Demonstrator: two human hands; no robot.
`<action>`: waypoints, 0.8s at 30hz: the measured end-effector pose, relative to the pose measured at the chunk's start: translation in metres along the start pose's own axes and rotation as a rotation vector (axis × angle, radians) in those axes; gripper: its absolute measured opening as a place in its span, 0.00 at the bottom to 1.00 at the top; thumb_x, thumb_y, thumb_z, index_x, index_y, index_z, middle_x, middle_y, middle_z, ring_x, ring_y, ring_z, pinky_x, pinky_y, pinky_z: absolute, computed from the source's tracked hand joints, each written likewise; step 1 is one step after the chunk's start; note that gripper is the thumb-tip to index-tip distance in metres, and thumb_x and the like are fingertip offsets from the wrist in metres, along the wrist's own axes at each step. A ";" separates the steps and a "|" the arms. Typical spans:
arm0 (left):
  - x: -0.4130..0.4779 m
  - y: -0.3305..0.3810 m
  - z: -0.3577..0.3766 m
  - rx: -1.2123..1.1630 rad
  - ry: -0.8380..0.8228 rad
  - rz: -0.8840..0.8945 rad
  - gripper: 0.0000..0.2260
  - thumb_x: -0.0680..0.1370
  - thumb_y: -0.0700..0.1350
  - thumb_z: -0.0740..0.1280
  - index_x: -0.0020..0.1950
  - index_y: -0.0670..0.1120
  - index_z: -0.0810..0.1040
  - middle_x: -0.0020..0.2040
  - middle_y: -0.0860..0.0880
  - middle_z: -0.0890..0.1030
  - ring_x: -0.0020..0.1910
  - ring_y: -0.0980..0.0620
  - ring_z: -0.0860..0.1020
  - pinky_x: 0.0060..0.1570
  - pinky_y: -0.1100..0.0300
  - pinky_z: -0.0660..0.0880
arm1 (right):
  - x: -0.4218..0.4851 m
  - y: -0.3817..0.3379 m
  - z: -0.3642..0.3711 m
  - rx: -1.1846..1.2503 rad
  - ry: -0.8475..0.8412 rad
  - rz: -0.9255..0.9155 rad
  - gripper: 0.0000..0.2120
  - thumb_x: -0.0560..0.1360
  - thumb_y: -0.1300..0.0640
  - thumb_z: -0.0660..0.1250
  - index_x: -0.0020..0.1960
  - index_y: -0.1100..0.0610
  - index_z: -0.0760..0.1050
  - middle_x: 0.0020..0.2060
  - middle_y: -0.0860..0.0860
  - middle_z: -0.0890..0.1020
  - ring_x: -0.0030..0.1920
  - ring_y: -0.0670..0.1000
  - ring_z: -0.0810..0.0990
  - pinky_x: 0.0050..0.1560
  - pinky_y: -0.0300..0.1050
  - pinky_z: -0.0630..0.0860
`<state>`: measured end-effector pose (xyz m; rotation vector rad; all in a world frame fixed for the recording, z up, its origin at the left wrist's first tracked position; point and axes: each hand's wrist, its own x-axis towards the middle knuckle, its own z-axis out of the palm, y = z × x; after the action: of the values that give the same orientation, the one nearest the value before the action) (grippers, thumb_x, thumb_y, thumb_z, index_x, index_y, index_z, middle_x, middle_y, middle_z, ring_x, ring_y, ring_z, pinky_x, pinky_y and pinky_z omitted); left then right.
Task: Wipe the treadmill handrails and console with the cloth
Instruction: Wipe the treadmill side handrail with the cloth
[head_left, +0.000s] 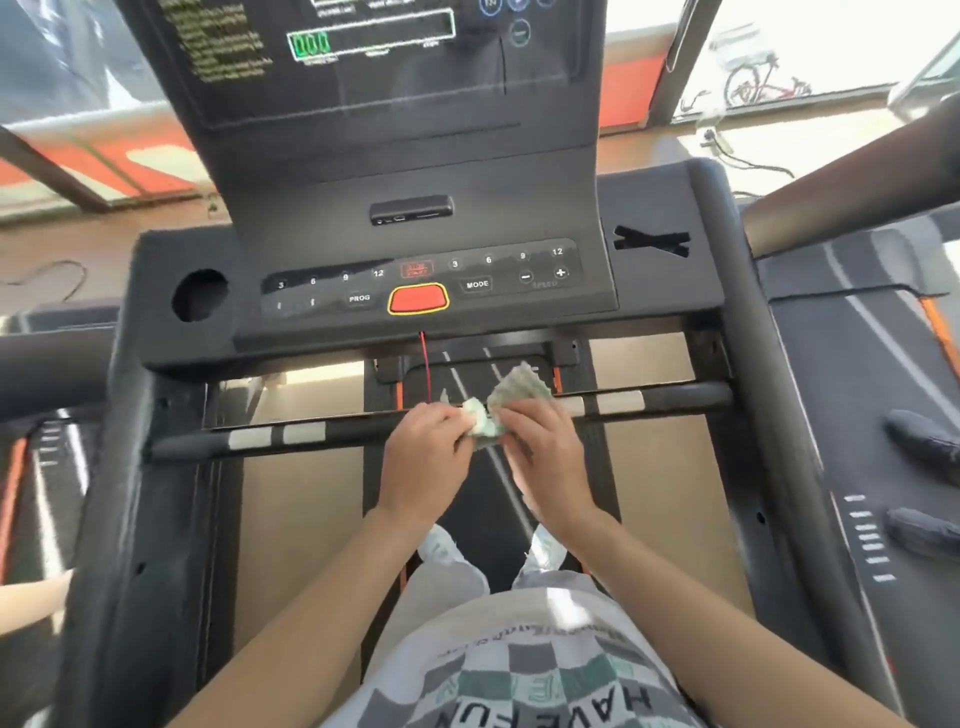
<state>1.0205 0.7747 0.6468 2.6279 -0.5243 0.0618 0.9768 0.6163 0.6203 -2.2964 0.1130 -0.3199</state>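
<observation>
Cloth (511, 395) pinched between left hand (421, 462) and right hand (545, 457), over front handrail (311, 434), black console (597, 296), bright windows (779, 47)

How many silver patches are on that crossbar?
4 silver patches: two left of the left hand, two right of the right hand. Hands and cloth cover the crossbar's middle; more may hide.

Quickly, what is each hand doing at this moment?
Left hand: closed, pinching one end of the cloth.
Right hand: closed, gripping the other end of the cloth.
</observation>
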 end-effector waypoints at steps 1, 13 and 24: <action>-0.008 -0.008 -0.008 0.009 0.036 -0.042 0.09 0.70 0.36 0.78 0.49 0.44 0.88 0.46 0.49 0.86 0.45 0.47 0.82 0.46 0.54 0.80 | 0.004 -0.011 0.006 0.010 -0.020 -0.022 0.12 0.72 0.68 0.74 0.55 0.60 0.84 0.53 0.53 0.83 0.56 0.53 0.78 0.61 0.42 0.74; -0.022 -0.111 -0.027 0.013 0.032 -0.162 0.16 0.72 0.47 0.79 0.59 0.46 0.85 0.54 0.51 0.85 0.52 0.46 0.79 0.52 0.49 0.77 | 0.071 -0.065 0.076 -0.238 -0.657 -0.129 0.22 0.74 0.55 0.71 0.67 0.54 0.75 0.63 0.50 0.81 0.63 0.55 0.79 0.59 0.52 0.77; -0.052 -0.137 -0.023 -0.075 0.306 -0.281 0.08 0.72 0.48 0.79 0.48 0.47 0.87 0.44 0.51 0.81 0.44 0.49 0.76 0.36 0.58 0.73 | 0.107 -0.085 0.095 -0.145 -0.869 0.026 0.21 0.74 0.58 0.74 0.65 0.55 0.73 0.57 0.50 0.82 0.55 0.54 0.81 0.59 0.50 0.76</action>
<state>1.0248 0.9160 0.6018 2.5276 -0.0516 0.3418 1.1029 0.7220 0.6421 -2.3715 -0.2822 0.7251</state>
